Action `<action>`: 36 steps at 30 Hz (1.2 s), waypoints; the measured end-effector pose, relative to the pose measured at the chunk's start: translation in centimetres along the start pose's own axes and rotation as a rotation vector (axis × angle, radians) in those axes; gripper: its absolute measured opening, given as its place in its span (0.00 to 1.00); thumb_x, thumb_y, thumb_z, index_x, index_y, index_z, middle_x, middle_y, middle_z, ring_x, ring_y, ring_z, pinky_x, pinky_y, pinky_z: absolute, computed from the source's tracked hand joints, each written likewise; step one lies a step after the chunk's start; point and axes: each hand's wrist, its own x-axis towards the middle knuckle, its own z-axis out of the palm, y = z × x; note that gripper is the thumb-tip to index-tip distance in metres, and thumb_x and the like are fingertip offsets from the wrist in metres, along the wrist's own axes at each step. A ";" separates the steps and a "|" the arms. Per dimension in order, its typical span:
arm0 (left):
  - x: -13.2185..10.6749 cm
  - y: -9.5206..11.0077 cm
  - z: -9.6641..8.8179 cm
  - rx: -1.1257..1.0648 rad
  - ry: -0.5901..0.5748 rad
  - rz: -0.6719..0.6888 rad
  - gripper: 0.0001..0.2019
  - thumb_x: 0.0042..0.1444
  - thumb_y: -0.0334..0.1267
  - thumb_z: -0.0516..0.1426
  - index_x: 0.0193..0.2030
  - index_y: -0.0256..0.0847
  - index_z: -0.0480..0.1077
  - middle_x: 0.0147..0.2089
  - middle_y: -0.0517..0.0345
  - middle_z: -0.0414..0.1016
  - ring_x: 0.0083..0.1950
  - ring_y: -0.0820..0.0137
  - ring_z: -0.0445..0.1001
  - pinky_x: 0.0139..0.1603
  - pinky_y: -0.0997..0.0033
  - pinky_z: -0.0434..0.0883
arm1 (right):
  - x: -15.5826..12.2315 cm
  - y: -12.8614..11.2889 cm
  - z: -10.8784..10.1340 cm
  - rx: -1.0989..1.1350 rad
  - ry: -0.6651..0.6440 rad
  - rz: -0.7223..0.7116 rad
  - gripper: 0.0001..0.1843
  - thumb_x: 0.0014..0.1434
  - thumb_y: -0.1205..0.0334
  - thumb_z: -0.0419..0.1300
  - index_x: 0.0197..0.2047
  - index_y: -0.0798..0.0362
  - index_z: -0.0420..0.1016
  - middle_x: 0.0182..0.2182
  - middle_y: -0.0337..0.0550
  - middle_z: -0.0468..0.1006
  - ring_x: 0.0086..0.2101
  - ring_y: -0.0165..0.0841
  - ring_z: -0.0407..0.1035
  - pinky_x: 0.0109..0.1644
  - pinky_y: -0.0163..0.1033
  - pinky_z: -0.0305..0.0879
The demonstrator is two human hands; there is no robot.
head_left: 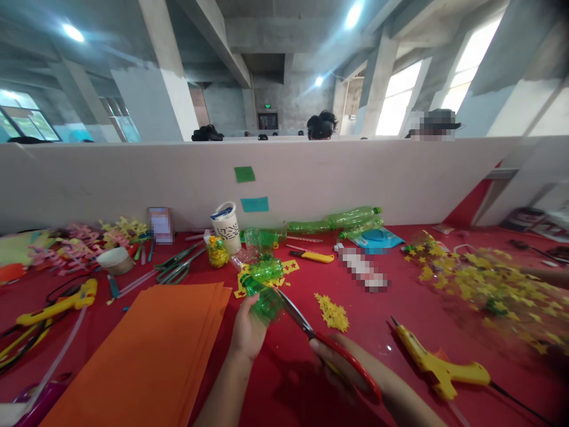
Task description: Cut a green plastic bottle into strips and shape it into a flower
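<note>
My left hand (247, 333) is closed around a piece of green plastic bottle (267, 300), held just above the red table (386, 332). My right hand (342, 362) grips red-handled scissors (331, 344), whose blades point up-left and reach the green piece. More cut green bottle pieces (265, 270) lie just beyond, on yellow star-edged paper.
A stack of orange paper sheets (151, 350) lies at the left. Yellow glue guns lie at the right (438, 365) and far left (60, 305). Yellow paper stars (489, 284), green bottles (342, 220), a paper cup (226, 228), a utility knife (313, 256) and a white partition wall (133, 178) are beyond.
</note>
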 end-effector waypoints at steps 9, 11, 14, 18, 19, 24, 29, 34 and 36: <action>0.0 0.0 0.0 0.029 -0.024 -0.004 0.08 0.52 0.34 0.57 0.38 0.33 0.72 0.31 0.52 0.79 0.34 0.63 0.78 0.38 0.63 0.74 | -0.2 -0.4 0.2 0.033 -0.005 -0.020 0.28 0.59 0.37 0.47 0.26 0.55 0.67 0.09 0.32 0.61 0.11 0.24 0.56 0.18 0.29 0.52; -0.1 0.0 0.0 0.059 -0.021 -0.012 0.10 0.51 0.37 0.58 0.38 0.34 0.72 0.31 0.52 0.78 0.34 0.63 0.78 0.37 0.64 0.74 | 0.0 0.0 0.2 0.025 0.001 0.002 0.28 0.57 0.37 0.49 0.26 0.55 0.67 0.09 0.31 0.61 0.10 0.23 0.56 0.16 0.28 0.50; -0.1 -0.1 0.1 0.076 0.008 -0.018 0.08 0.50 0.35 0.59 0.37 0.34 0.71 0.31 0.53 0.79 0.34 0.65 0.77 0.37 0.65 0.74 | 0.1 0.1 0.2 0.016 0.009 0.026 0.28 0.57 0.37 0.50 0.25 0.55 0.67 0.10 0.31 0.61 0.10 0.23 0.55 0.15 0.28 0.49; 0.0 -0.1 0.0 0.051 0.057 -0.025 0.05 0.48 0.29 0.56 0.33 0.33 0.72 0.29 0.53 0.79 0.30 0.67 0.77 0.36 0.65 0.74 | -0.2 -0.3 0.2 0.012 -0.019 -0.006 0.29 0.58 0.36 0.47 0.23 0.55 0.65 0.09 0.32 0.60 0.11 0.24 0.56 0.17 0.28 0.51; 0.1 0.0 0.0 0.047 0.067 -0.024 0.05 0.48 0.28 0.55 0.32 0.33 0.72 0.28 0.53 0.79 0.29 0.67 0.77 0.35 0.65 0.75 | -0.2 -0.4 0.2 0.020 -0.025 -0.005 0.29 0.58 0.36 0.47 0.23 0.55 0.65 0.09 0.32 0.60 0.12 0.24 0.56 0.17 0.28 0.51; 0.2 0.0 0.0 0.043 0.094 -0.014 0.05 0.47 0.27 0.54 0.30 0.33 0.72 0.27 0.54 0.78 0.26 0.68 0.76 0.32 0.67 0.75 | -0.2 -0.6 0.2 0.026 -0.010 0.027 0.30 0.55 0.35 0.48 0.21 0.55 0.64 0.09 0.34 0.60 0.12 0.24 0.56 0.17 0.29 0.51; 0.1 0.1 0.1 0.025 0.106 -0.005 0.06 0.46 0.25 0.53 0.29 0.32 0.72 0.26 0.53 0.78 0.26 0.69 0.76 0.30 0.69 0.74 | -0.2 -0.8 0.3 0.020 -0.004 0.031 0.30 0.56 0.35 0.47 0.24 0.55 0.66 0.09 0.33 0.60 0.11 0.24 0.56 0.17 0.29 0.51; 0.2 -0.1 0.1 0.026 0.066 -0.004 0.06 0.48 0.29 0.56 0.33 0.32 0.72 0.29 0.52 0.78 0.31 0.66 0.77 0.33 0.67 0.74 | -0.3 -0.9 0.4 0.007 0.019 0.044 0.29 0.57 0.36 0.47 0.25 0.55 0.66 0.10 0.33 0.61 0.11 0.23 0.55 0.17 0.28 0.51; 0.4 -0.2 0.0 0.046 0.060 0.017 0.08 0.47 0.30 0.58 0.36 0.33 0.72 0.31 0.53 0.78 0.32 0.66 0.77 0.34 0.68 0.74 | -0.3 -0.8 0.4 -0.019 0.027 0.042 0.29 0.57 0.37 0.48 0.25 0.56 0.66 0.11 0.32 0.61 0.11 0.22 0.55 0.16 0.28 0.50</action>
